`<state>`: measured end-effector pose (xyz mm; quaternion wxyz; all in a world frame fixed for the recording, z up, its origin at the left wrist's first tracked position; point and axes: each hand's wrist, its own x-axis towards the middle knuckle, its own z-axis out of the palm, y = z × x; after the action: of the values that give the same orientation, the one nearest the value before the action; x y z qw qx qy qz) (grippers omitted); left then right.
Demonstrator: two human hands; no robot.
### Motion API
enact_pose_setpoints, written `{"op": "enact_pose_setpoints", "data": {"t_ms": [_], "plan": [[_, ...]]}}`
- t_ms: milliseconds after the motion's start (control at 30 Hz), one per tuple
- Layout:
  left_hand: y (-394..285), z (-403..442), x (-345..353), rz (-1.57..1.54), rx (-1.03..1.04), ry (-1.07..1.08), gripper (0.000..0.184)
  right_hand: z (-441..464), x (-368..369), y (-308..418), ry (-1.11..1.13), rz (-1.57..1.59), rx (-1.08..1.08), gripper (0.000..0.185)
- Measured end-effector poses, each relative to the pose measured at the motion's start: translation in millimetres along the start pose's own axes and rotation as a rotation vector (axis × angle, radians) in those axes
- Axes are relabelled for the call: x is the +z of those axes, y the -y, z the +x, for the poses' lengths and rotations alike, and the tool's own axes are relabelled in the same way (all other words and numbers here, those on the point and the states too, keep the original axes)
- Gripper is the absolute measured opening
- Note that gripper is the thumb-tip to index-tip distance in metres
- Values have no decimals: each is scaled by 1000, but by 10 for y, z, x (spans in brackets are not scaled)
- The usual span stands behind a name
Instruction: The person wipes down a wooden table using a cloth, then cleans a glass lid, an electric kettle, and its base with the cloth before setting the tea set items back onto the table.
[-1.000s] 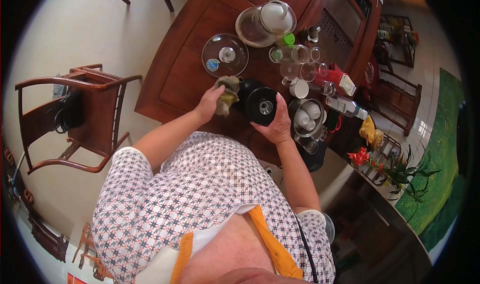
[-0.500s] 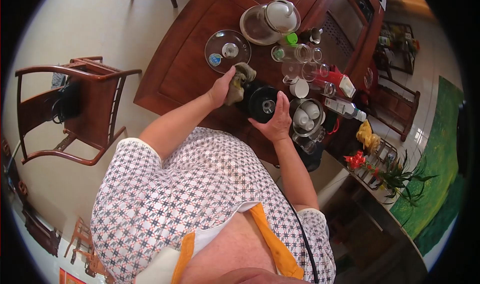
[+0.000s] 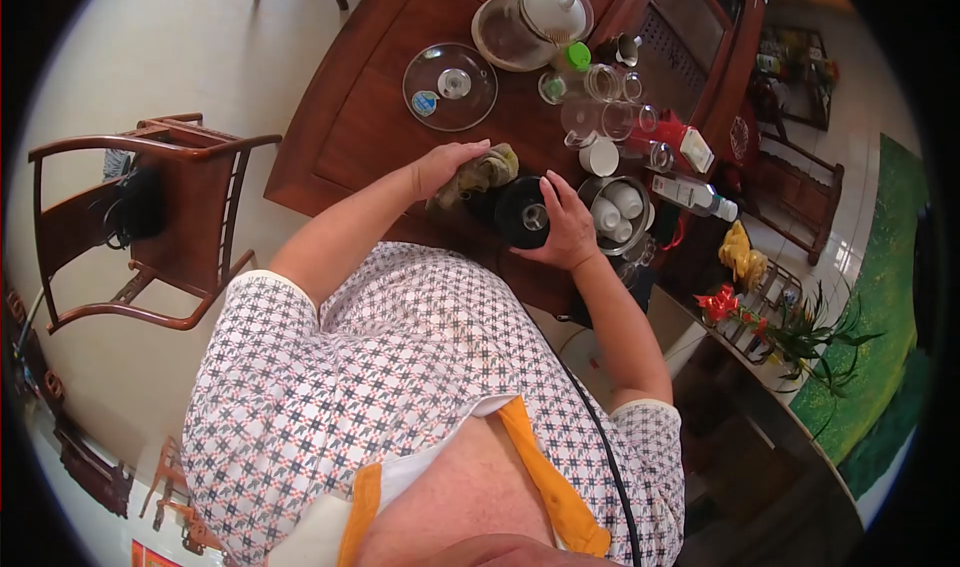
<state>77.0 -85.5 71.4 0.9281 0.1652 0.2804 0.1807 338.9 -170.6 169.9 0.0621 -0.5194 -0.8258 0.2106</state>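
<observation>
In the head view my left hand (image 3: pixel 447 170) is closed on a bunched, greenish-brown cloth (image 3: pixel 490 170), its fingers lying over the top. The cloth is at the left side of a black round base (image 3: pixel 513 220) with a small pale hub in its middle. My right hand (image 3: pixel 568 229) grips the right edge of this base, thumb below and fingers above. The base is tilted up over the near edge of the wooden table (image 3: pixel 350 137). Its underside and the lower part of the cloth are hidden.
Beyond my hands lies a glass lid (image 3: pixel 478 102). A glass kettle (image 3: pixel 505 42) with a white lid stands behind it. To the right are several glass jars (image 3: pixel 603 84), a metal bowl (image 3: pixel 640 185) of white cups and a bottle (image 3: pixel 690 195). A wooden chair (image 3: pixel 195 207) stands left.
My left hand and the cloth have shifted, with the cloth now lying flatter across the side of the black base. The right hand stays on the base's edge. The view has shifted slightly.
</observation>
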Motion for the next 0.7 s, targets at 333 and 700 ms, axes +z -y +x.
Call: {"op": "enact_pose_setpoints", "data": {"t_ms": [333,700], "plan": [[-263,855,-24,995,26,168,54,20,20,3,-26,-16,-18,119],[104,264,-205,-126,-126,-171,43,-38,111,133,-117,-4,115,119]]}}
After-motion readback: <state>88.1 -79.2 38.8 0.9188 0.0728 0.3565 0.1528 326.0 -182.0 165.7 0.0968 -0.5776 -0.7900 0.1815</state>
